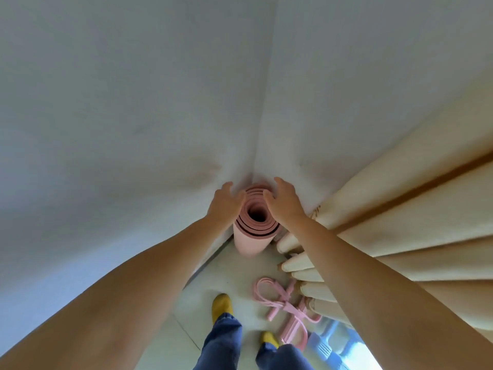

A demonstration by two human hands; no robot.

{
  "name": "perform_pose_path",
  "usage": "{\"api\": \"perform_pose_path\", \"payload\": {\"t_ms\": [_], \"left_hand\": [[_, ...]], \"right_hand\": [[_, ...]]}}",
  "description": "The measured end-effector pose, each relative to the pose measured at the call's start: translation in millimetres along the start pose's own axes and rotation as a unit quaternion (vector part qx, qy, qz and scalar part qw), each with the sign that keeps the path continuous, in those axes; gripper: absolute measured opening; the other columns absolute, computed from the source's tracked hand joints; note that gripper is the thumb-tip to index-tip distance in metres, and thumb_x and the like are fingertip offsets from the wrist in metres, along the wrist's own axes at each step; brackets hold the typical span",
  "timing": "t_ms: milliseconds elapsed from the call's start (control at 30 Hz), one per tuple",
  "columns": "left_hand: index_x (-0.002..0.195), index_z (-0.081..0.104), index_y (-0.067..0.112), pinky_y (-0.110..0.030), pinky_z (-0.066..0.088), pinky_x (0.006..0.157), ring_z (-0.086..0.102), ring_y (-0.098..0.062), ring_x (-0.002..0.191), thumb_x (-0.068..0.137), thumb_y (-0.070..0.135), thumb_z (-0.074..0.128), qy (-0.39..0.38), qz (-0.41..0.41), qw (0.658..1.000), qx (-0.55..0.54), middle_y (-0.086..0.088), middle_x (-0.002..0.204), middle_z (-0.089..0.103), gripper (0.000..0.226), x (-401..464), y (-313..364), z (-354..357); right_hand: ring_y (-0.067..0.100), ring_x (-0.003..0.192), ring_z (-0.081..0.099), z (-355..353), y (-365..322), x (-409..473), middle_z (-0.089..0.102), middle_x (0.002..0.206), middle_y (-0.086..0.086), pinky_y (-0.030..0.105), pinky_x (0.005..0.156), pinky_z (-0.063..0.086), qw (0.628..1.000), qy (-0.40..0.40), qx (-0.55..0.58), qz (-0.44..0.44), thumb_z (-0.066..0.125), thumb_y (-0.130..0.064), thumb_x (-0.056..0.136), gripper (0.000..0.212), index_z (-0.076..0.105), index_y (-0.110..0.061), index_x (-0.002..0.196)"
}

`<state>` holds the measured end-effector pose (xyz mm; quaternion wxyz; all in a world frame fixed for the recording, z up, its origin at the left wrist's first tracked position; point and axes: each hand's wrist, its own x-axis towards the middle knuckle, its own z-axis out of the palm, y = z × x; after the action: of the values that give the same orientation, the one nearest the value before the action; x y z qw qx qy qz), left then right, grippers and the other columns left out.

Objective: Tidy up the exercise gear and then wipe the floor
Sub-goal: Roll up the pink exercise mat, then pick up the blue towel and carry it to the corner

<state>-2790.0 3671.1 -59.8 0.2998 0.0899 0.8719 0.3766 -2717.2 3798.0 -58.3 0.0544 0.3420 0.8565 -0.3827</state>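
A rolled pink yoga mat [250, 236] stands upright in the corner where two white walls meet. I look straight down into its open top end. My left hand [225, 202] lies against the mat's left side near the top, its fingers straight. My right hand [284, 200] is at the mat's right side, fingers loosely spread and relaxed, the thumb near the top rim. Neither hand is curled round the roll. A pink pedal resistance band [286, 308] lies on the pale floor behind the mat, near my feet.
Cream curtains [386, 236] hang in folds along the right, reaching the floor beside the mat and the band. My feet in yellow slippers [222, 305] stand on the tiled floor. A light blue plastic item [324, 343] lies at the bottom right.
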Motion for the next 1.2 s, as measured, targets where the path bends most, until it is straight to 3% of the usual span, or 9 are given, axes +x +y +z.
{"api": "perform_pose_path", "payload": {"t_ms": [167,367,467,633,767,900,1033,1100,1200], "left_hand": [[0.148,0.021,0.019,-0.039,0.032,0.109,0.033,-0.023,0.136,0.099,0.039,0.037,0.089,0.089,0.976,0.179,-0.007,0.15,0.031,0.056,-69.6,-4.3,-34.8],[0.151,0.011,0.018,-0.041,0.023,0.116,0.022,-0.025,0.143,0.1,0.042,0.029,0.2,0.004,0.93,0.308,-0.008,0.155,0.022,0.059,-165.8,-46.8,-46.5],[0.151,0.007,0.019,-0.043,0.017,0.118,0.015,-0.023,0.145,0.1,0.043,0.027,0.221,-0.031,0.915,0.335,-0.007,0.156,0.017,0.059,-218.9,-80.3,-52.8],[0.151,0.007,0.02,-0.043,0.015,0.118,0.015,-0.022,0.145,0.1,0.044,0.026,0.283,-0.142,0.897,0.307,-0.006,0.157,0.018,0.06,-322.7,-146.0,-62.9],[0.151,0.014,0.019,-0.044,0.02,0.116,0.023,-0.024,0.143,0.099,0.044,0.03,0.349,-0.245,0.864,0.268,-0.009,0.154,0.025,0.06,-438.5,-217.2,-60.0],[0.151,0.015,0.018,-0.046,0.025,0.114,0.026,-0.024,0.141,0.099,0.043,0.032,0.394,-0.343,0.826,0.212,-0.01,0.153,0.027,0.06,-570.6,-284.8,-36.0],[0.151,0.01,0.019,-0.045,0.018,0.117,0.02,-0.021,0.143,0.1,0.043,0.026,0.409,-0.415,0.795,0.172,-0.009,0.155,0.022,0.059,-705.4,-337.4,16.9],[0.151,0.009,0.021,-0.044,0.015,0.117,0.017,-0.02,0.144,0.1,0.044,0.025,0.413,-0.463,0.77,0.15,-0.007,0.156,0.019,0.059,-782.4,-363.4,50.9],[0.151,0.008,0.022,-0.045,0.012,0.116,0.016,-0.021,0.144,0.1,0.044,0.025,0.43,-0.523,0.73,0.092,-0.007,0.156,0.018,0.059,-887.0,-392.9,96.6]], "right_hand": [[0.028,0.143,0.024,-15.9,-11.0,-41.6,0.025,0.155,0.012,0.047,0.114,0.025,0.951,0.057,-0.216,-0.215,0.035,-0.039,0.101,0.055,0.024,-0.018,0.15],[0.032,0.12,0.055,-18.2,-15.0,-98.6,0.052,0.138,0.015,0.054,0.096,0.043,0.864,0.029,-0.358,-0.354,0.034,-0.04,0.092,0.053,0.046,-0.018,0.139],[0.03,0.122,0.055,-1.0,-33.2,-129.3,0.052,0.138,0.014,0.057,0.093,0.044,0.818,-0.002,-0.391,-0.423,0.029,-0.043,0.091,0.054,0.04,-0.02,0.139],[0.028,0.145,0.022,55.5,-73.2,-198.3,0.021,0.157,0.01,0.058,0.112,0.017,0.717,-0.085,-0.428,-0.544,0.002,-0.049,0.09,0.068,0.019,-0.024,0.152],[0.03,0.141,0.031,120.5,-91.6,-289.8,0.029,0.154,0.01,0.059,0.11,0.022,0.662,-0.134,-0.417,-0.608,0.006,-0.048,0.092,0.066,0.029,-0.023,0.149],[0.026,0.147,0.016,181.8,-89.5,-411.3,0.016,0.159,0.007,0.054,0.115,0.01,0.583,-0.171,-0.398,-0.687,-0.004,-0.051,0.09,0.07,0.016,-0.026,0.152],[0.021,0.148,0.007,234.4,-62.1,-540.5,0.009,0.16,0.003,0.051,0.116,0.002,0.53,-0.209,-0.364,-0.737,-0.039,-0.062,0.07,0.101,0.01,-0.028,0.152],[0.02,0.148,0.002,258.4,-42.5,-616.3,0.004,0.161,0.002,0.05,0.117,-0.001,0.493,-0.237,-0.366,-0.752,-0.034,-0.064,0.074,0.095,0.005,-0.029,0.153],[0.019,0.148,-0.003,282.2,-14.8,-726.6,-0.001,0.161,0.001,0.051,0.119,0.0,0.436,-0.272,-0.366,-0.776,0.0,-0.052,0.097,0.06,-0.001,-0.029,0.152]]}}
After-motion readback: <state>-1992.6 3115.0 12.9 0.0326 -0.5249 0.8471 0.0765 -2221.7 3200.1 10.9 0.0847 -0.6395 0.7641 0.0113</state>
